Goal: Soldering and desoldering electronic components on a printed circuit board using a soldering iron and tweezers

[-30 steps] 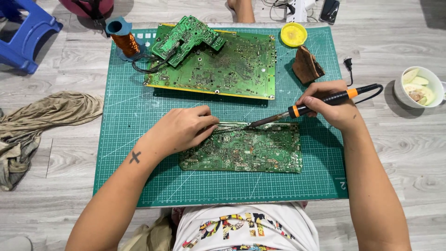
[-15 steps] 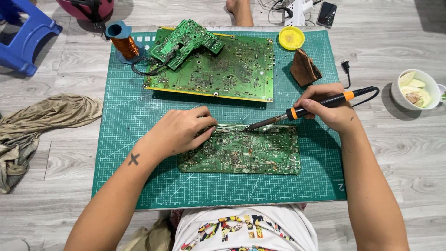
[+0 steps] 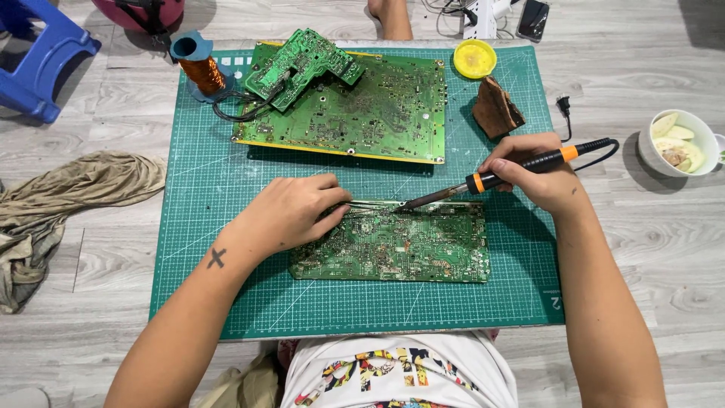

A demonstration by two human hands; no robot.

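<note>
A green circuit board (image 3: pixel 408 249) lies on a green cutting mat (image 3: pixel 226 287) in front of me. My left hand (image 3: pixel 291 211) rests on the board's left end and pinches metal tweezers (image 3: pixel 370 204), whose tips point right along the board's far edge. My right hand (image 3: pixel 540 177) grips a black and orange soldering iron (image 3: pixel 498 177). The iron's tip touches the board's far edge right beside the tweezer tips.
A larger green circuit board (image 3: pixel 362 113) with a smaller board (image 3: pixel 302 64) on top lies at the mat's far side. Around it are a copper wire spool (image 3: pixel 200 72), a yellow tin (image 3: pixel 474 58) and a brown sponge (image 3: pixel 496 109). A bowl (image 3: pixel 680 143) sits right, a cloth (image 3: pixel 60 196) left, a blue stool (image 3: pixel 38 60) far left.
Both hands stay at the board's far edge; the iron tip and tweezers have barely shifted. The view has moved slightly.
</note>
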